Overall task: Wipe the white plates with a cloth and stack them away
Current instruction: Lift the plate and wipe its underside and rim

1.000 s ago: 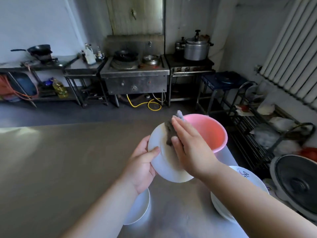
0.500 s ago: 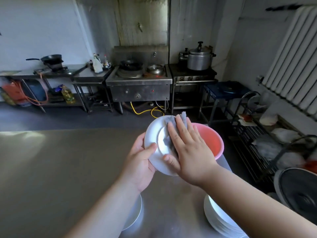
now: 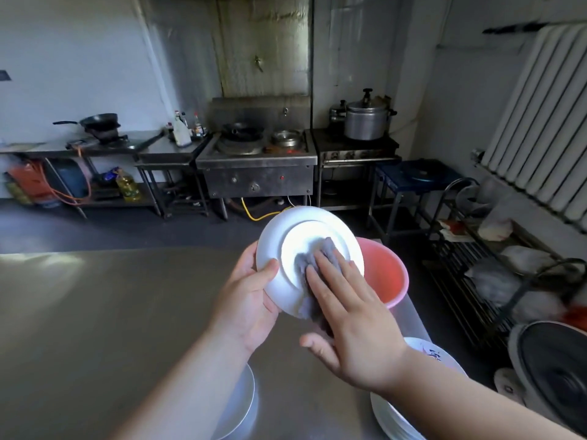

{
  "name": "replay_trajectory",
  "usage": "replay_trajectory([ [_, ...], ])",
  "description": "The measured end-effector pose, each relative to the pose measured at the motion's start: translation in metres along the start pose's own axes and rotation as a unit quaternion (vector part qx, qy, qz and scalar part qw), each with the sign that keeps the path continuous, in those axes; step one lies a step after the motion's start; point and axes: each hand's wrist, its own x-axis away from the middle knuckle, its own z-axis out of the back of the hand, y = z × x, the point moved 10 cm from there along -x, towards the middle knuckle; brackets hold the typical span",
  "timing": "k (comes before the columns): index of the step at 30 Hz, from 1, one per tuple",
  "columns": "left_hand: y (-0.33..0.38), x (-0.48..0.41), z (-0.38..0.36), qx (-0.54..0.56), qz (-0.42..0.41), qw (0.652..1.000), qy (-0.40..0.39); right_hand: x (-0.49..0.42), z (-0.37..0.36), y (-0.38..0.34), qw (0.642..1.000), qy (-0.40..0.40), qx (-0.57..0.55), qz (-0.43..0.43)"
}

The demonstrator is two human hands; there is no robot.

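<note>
Right hand [image 3: 352, 315] flat, fingers straight, pressing crumpled grey cloth [image 3: 309, 258] onto underside of round white ceramic plate [image 3: 286, 236]. Left hand [image 3: 251, 296] grips plate rim, thumb on top. Plate tilted, held above steel table [image 3: 95, 312], in front of pink plastic basin [image 3: 384, 274]. Stacked white plates [image 3: 422, 408] under right forearm.

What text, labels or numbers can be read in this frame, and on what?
Nothing reads clearly.
Dark printed marks on the rim of the top plate of the right-hand stack: too blurred to read.
Labels on the bottles beside the stove: too small.
Label on the oil bottle under the side table: too small.
</note>
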Motion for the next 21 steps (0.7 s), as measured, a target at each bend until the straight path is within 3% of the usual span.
replay_trajectory([
  [6, -0.002, 0.002, -0.006, -0.009, 0.01, 1.0, -0.017, -0.024, 0.025, 0.064, 0.99, 0.046, -0.049, -0.121],
  [11, 0.003, -0.001, -0.002, 0.013, 0.004, 1.0, -0.005, 0.008, 0.017, 0.031, 0.99, 0.084, -0.101, -0.06],
  [15, 0.005, -0.002, 0.002, -0.06, 0.06, 0.995, -0.046, -0.017, 0.03, 0.062, 0.982, 0.072, -0.158, -0.073],
  [18, 0.008, -0.002, -0.007, -0.142, 0.113, 0.977, -0.112, -0.058, 0.044, 0.05, 0.982, -0.01, -0.185, 0.045],
  [21, 0.009, 0.0, -0.022, -0.18, 0.141, 0.957, -0.178, -0.071, 0.042, 0.005, 0.968, -0.083, -0.102, 0.212],
])
